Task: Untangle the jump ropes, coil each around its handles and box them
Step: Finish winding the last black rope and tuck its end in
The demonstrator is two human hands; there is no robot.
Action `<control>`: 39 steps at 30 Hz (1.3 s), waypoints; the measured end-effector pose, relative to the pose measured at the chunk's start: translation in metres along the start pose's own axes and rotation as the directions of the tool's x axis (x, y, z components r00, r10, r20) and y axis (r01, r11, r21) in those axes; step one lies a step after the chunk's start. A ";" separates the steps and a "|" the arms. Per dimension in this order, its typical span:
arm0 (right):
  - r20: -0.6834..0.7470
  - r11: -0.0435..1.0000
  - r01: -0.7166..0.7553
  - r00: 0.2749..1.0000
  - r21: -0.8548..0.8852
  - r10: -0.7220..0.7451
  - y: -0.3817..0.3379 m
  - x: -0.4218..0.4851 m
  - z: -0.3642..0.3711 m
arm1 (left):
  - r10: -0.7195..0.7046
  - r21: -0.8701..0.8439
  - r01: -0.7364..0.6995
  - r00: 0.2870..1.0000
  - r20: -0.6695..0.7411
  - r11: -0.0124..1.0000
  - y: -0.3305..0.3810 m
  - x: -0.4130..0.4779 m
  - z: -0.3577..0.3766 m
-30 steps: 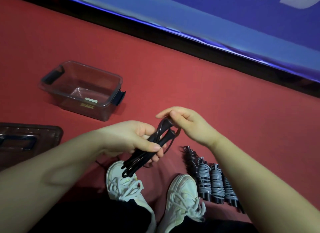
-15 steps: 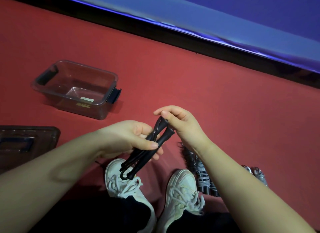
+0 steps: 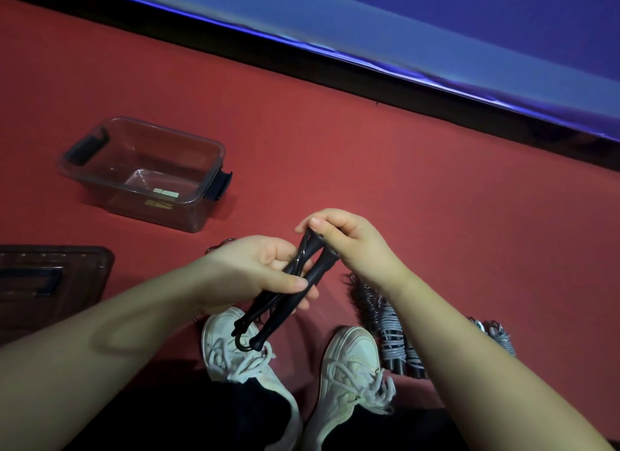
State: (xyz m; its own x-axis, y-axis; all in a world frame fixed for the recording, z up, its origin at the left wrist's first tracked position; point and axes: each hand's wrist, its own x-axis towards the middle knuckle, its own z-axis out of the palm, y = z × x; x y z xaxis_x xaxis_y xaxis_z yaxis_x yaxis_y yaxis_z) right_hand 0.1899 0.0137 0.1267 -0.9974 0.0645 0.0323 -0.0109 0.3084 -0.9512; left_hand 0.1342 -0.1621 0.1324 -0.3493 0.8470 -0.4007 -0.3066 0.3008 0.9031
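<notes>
Closest to me, two white shoes (image 3: 352,356) stand on the red floor (image 3: 436,215), toes pointing away. Just above the left shoe hang the lower ends of the black jump rope handles (image 3: 320,271), with a short loop of black cord (image 3: 240,344) curling between them. The pair lies on a diagonal, its long axis running from low left near the shoe up to the right, and the far ends splay into a narrow V.

My left hand (image 3: 255,269) grips both handles at mid-length, thumb laid across them. My right hand (image 3: 349,242) pinches the upper tip of one handle between thumb and forefinger.

Compared with a second ago, the right hand has closed onto that tip and the top ends stand further apart.

To the right, past the right forearm, grey-wound coiled ropes (image 3: 391,333) lie side by side. At the left edge sits a dark lid (image 3: 50,276); farther off, the clear box (image 3: 208,169) stands open. Beyond runs a blue wall panel (image 3: 436,31).
</notes>
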 end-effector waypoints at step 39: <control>-0.094 0.916 -0.143 0.989 -0.376 0.116 0.017 -0.004 -0.034 | 0.111 -0.061 -0.185 0.787 -0.607 0.981 0.020 0.014 -0.054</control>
State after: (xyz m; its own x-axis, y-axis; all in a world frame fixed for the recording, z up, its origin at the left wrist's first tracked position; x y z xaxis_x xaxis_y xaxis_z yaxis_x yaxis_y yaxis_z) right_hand 0.1964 0.0504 0.1209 -0.9809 0.1883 -0.0494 0.1592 0.6296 -0.7604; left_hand 0.0757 -0.1678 0.1361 -0.8462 0.4339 -0.3092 -0.2900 0.1117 0.9505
